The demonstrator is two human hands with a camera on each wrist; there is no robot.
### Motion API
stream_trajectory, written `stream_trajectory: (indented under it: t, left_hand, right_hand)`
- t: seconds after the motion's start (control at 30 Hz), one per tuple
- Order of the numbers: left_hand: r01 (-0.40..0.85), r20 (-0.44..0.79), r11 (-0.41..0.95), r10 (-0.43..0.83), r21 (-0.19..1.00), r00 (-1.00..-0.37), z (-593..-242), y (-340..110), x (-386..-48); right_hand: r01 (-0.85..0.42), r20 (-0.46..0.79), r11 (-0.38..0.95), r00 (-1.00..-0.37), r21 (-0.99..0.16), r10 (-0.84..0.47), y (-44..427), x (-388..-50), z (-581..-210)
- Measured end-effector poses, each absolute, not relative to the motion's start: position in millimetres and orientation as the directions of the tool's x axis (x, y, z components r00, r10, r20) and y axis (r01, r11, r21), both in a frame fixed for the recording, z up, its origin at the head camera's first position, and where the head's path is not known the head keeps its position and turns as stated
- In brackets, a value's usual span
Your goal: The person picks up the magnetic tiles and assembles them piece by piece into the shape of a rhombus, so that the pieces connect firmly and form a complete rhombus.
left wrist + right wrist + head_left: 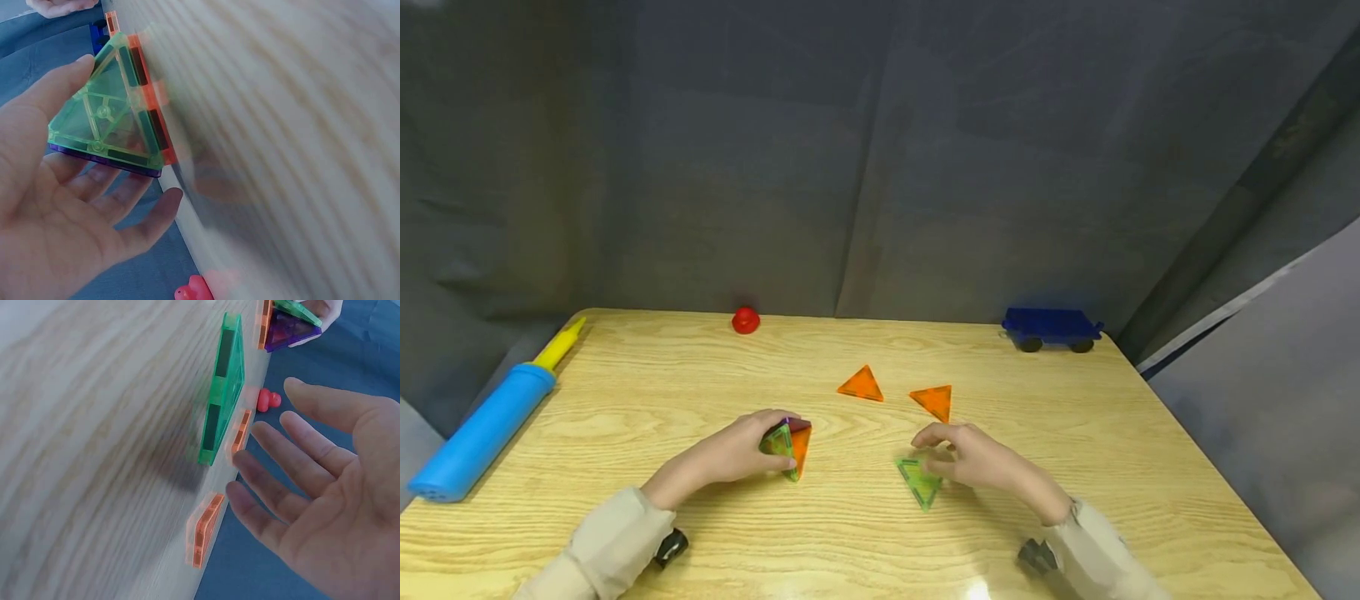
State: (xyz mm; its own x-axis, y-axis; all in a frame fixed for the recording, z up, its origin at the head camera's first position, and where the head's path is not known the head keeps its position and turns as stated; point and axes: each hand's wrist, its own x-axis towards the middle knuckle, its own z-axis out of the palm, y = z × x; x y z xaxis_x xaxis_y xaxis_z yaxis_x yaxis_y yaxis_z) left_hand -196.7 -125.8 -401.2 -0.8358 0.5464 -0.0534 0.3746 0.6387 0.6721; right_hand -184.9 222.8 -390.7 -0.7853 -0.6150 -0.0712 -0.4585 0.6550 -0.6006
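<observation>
The left hand [741, 450] pinches a small cluster of joined triangular tiles [103, 112] at the left of the work, thumb on its green face and fingers behind the purple side [290, 330], while its orange piece [153, 106] sits down at the tabletop [850, 542]. The right hand [973, 457] holds nothing, its fingers spread over the loose green tile [917, 483]; the right wrist view shows a gap between thumb and tile. To pick that tile up well, the right thumb and forefinger would best take it by opposite edges, since a flat plate gives little to grip from above. The left hand does best to keep its pinch light and steady so that the joined edges stay aligned. Two orange tiles [862, 385] lie just beyond, the nearer one close to the right fingertips, where it could be nudged. Further off are a red toy [746, 321], a dark blue wagon [1051, 326] and a blue-and-yellow pump [490, 433], all well clear of both hands.
</observation>
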Motion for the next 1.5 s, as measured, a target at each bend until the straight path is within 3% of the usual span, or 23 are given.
stream_trajectory:
  t: [0.63,1.5]
  left_hand:
    - [0.39,-0.045,0.637,0.555,0.665,-0.831,-405,-126,-198]
    - [0.375,-0.059,0.652,0.542,0.659,-0.838,-405,-126,-198]
  right_hand:
    - [-0.403,-0.125,0.626,-0.768,-0.668,-0.628,237,-178,-397]
    - [-0.449,-0.129,0.618,-0.733,-0.645,-0.667,199,-176,-396]
